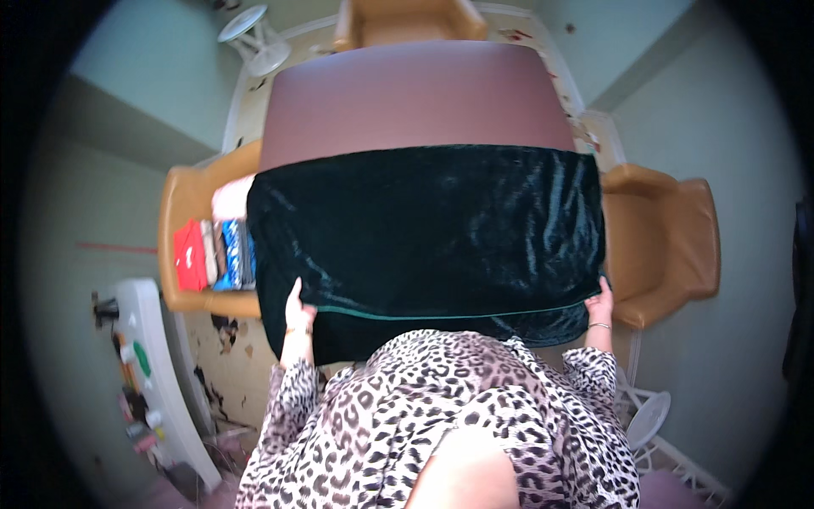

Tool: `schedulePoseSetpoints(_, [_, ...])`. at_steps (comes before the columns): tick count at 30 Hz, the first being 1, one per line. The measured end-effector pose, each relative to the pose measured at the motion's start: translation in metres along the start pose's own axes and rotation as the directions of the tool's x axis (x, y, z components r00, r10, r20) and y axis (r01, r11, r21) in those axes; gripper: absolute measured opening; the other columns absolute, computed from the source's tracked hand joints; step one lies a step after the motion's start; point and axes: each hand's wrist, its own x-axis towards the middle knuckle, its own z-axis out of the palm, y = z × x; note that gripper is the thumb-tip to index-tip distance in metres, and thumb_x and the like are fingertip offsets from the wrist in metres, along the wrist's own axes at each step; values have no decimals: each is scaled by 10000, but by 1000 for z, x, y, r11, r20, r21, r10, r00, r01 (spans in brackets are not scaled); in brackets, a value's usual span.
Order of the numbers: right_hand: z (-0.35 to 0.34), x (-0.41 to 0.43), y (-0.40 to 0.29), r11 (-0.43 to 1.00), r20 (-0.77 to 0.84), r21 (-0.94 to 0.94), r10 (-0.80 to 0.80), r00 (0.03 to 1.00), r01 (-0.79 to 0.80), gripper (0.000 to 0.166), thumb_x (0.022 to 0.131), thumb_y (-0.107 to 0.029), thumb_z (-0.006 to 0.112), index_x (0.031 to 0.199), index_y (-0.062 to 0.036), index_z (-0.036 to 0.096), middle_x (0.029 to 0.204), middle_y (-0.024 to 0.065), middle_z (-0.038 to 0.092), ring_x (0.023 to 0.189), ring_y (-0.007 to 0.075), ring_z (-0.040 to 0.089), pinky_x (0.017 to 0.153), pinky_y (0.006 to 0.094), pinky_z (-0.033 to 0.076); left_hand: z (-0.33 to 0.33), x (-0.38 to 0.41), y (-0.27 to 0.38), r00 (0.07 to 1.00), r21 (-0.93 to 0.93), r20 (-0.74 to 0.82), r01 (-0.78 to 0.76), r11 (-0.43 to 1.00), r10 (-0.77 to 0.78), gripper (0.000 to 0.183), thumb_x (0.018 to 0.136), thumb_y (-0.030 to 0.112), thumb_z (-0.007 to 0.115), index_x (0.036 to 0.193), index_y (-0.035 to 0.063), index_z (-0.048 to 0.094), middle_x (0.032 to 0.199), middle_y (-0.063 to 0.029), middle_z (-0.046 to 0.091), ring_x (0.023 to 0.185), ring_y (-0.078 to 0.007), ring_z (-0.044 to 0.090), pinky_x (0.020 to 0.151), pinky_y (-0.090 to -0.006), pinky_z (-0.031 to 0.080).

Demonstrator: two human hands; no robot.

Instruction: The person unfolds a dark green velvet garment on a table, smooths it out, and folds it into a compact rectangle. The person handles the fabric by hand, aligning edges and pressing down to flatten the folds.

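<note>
A dark green velvet cloth (420, 229) covers the near half of a brownish-pink table (413, 95). Its near part is doubled over, with a lighter green edge running across between my hands. My left hand (299, 312) grips this edge at the left, thumb on top. At the right corner, my right hand (599, 305) holds the other end of the same edge. Both hands stay low, close in front of my body. Beneath the upper layer, more of the cloth hangs towards me over the table's near side.
A tan armchair (661, 242) stands right of the table. On the left armchair (175, 299) lie several folded textiles (219, 254) in red, beige and blue. Another armchair (410, 25) is at the far side. A white shelf (159, 356) with small items lines the left wall.
</note>
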Motion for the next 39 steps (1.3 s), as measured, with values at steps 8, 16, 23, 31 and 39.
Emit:
schedulePoseSetpoints(8, [32,-60,-77,916,138,168,-387,912,364,365,877,-216,662,1127,42,597,1122,137,649,1020,251,621,915,386,485,41,-65,21,716,195,-27,-680,706,697,513,805,65,712,1266,9,494,1130,-64,618,924,-174,605,799,-303,501])
schedulePoseSetpoints(16, [-30,3,-31,988,-97,93,-112,989,121,279,862,-289,676,1009,-57,622,988,110,675,831,259,651,647,357,549,-21,-51,-47,898,68,-300,-316,946,321,199,833,55,667,1011,89,585,986,-61,650,885,-229,637,706,-379,532])
schedulePoseSetpoints(23, [2,-21,-99,899,-112,-16,-436,893,438,320,859,-283,687,970,11,623,893,100,674,612,187,608,453,291,458,4,-90,-17,809,114,-76,-574,811,583,134,855,39,635,965,68,564,927,-57,654,828,-193,644,676,-337,539])
schedulePoseSetpoints(31, [-24,26,-27,303,-106,-911,-826,553,279,309,794,-124,623,1047,54,628,977,190,673,898,277,641,831,373,494,-36,-49,-37,967,221,-133,-186,958,218,287,852,-7,557,1129,61,528,1079,-91,624,928,-271,636,693,-425,545])
schedulePoseSetpoints(39, [272,-243,151,-74,934,-323,-189,305,944,325,766,-166,730,1052,-42,635,1000,123,612,848,228,628,757,325,520,3,-39,-19,945,239,39,-324,916,324,220,834,69,647,1051,46,621,1005,-63,674,884,-195,647,726,-316,528])
